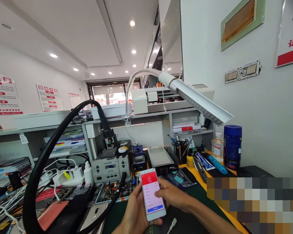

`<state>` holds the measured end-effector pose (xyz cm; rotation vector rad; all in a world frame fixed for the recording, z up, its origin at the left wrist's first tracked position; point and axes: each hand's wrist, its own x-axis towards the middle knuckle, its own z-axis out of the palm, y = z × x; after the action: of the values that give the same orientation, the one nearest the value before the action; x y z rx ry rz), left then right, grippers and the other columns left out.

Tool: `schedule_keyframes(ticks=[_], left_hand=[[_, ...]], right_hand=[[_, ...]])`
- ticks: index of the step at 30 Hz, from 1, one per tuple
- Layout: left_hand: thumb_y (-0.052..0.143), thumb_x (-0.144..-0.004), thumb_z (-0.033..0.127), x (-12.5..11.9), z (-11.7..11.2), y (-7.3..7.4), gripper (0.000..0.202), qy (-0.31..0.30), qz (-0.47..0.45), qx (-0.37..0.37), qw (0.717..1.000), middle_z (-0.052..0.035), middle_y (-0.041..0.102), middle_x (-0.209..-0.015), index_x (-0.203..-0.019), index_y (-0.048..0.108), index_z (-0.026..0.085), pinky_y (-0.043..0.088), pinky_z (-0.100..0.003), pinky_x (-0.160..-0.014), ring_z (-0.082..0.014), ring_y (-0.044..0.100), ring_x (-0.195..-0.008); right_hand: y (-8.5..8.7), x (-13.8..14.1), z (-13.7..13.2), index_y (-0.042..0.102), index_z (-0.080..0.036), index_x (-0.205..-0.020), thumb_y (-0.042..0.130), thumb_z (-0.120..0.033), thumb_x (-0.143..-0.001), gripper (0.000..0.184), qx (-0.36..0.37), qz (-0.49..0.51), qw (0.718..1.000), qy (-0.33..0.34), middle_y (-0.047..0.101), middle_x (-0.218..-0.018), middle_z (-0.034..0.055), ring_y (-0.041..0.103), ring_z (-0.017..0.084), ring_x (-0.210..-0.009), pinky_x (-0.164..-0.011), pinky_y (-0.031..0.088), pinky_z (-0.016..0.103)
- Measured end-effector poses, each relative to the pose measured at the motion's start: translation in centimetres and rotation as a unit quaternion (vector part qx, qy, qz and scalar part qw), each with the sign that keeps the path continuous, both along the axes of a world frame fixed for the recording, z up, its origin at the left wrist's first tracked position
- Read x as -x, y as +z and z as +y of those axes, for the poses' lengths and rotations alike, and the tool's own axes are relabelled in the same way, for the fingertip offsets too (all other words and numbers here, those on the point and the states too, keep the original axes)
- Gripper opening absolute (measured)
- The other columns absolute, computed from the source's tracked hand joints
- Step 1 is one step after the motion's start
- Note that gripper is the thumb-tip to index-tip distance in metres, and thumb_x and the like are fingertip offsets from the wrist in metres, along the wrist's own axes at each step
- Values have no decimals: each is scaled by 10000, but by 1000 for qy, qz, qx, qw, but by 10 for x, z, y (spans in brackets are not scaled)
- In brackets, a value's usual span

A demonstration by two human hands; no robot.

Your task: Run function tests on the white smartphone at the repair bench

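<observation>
White phone (149, 196) at lower centre of the frame, left hand (134, 208) gripping it from the left, right hand (174, 193) at its right edge, thumb (158, 194) over the screen (148, 202), right grip unclear

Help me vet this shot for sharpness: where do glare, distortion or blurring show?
Head view: a round white ceiling light glares and the pale window looks washed out; head view, left edge: the red-and-white wall poster slants; head view, lower right: coarse mosaic squares hide that patch; head view: the white rectangular phone has text too small to read.
</observation>
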<state>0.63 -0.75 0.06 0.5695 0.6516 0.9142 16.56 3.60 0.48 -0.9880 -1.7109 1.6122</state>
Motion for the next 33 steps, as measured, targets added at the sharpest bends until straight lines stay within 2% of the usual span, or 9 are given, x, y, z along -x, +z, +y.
schedule_keyframes(ticks=[2,4,7,11,15,19,23,29,33], left_hand=[[452,-898,649,0,-1,2,667,3,-6,2,1000,-113,693,-826,-1302,587,137,537,-338,-501,-259,674,-684],[474,-893,641,0,-2,3,650,6,-10,7,1000,-104,690,-829,-1284,600,137,537,-333,-499,-245,666,-673],[490,-886,644,-1,-2,5,652,9,-11,5,1000,-108,697,-853,-1281,601,137,530,-317,-500,-233,662,-668],[459,-895,658,0,-3,4,687,0,-6,-4,1000,-158,718,-970,-1335,563,142,525,-302,-521,-265,693,-753],[471,-894,649,1,-3,3,677,6,3,-7,1000,-163,717,-1033,-1357,548,160,547,-323,-546,-286,704,-811],[490,-889,638,2,-2,2,656,4,4,-20,1000,-147,712,-1007,-1314,583,148,564,-351,-538,-276,695,-780],[506,-886,628,3,-2,1,632,-5,-10,-30,999,-115,696,-922,-1252,620,126,567,-349,-524,-233,668,-704],[472,-896,635,2,-3,1,640,0,-9,-24,1000,-130,696,-916,-1254,617,125,566,-352,-534,-249,676,-726],[507,-882,630,2,-3,2,633,1,4,-25,1000,-127,701,-927,-1269,614,140,563,-348,-534,-256,678,-739]], right_hand=[[-3,0,2,551,-178,-1229,575,-350,-793,470,16,-5,1000,-12,702,-976,81,687,263,-882,-588,491,285],[-6,0,4,530,-189,-1269,535,-491,-864,506,24,6,1000,-12,698,-979,87,689,248,-841,-571,491,283],[-8,-1,5,515,-186,-1285,502,-572,-888,554,32,14,999,-7,693,-962,87,689,239,-801,-569,502,297],[-5,-1,2,539,-185,-1236,548,-519,-867,498,22,-7,1000,-12,692,-974,85,686,244,-839,-584,496,294],[5,0,-3,534,-172,-1210,590,-355,-796,456,9,-29,1000,-9,696,-999,84,684,254,-870,-596,495,296],[12,-2,-5,499,-168,-1228,602,-160,-630,607,6,-19,999,35,696,-1062,79,679,275,-956,-623,512,287],[10,-5,-3,473,-173,-1247,595,-79,-536,727,-5,4,997,71,685,-1103,74,667,260,-950,-592,494,246],[13,-6,-3,483,-193,-1243,596,-78,-524,737,9,-1,997,76,678,-1074,52,658,228,-904,-598,488,237],[10,-5,-2,499,-182,-1240,602,-224,-665,586,24,-10,999,46,683,-1065,79,676,267,-936,-627,516,298]])
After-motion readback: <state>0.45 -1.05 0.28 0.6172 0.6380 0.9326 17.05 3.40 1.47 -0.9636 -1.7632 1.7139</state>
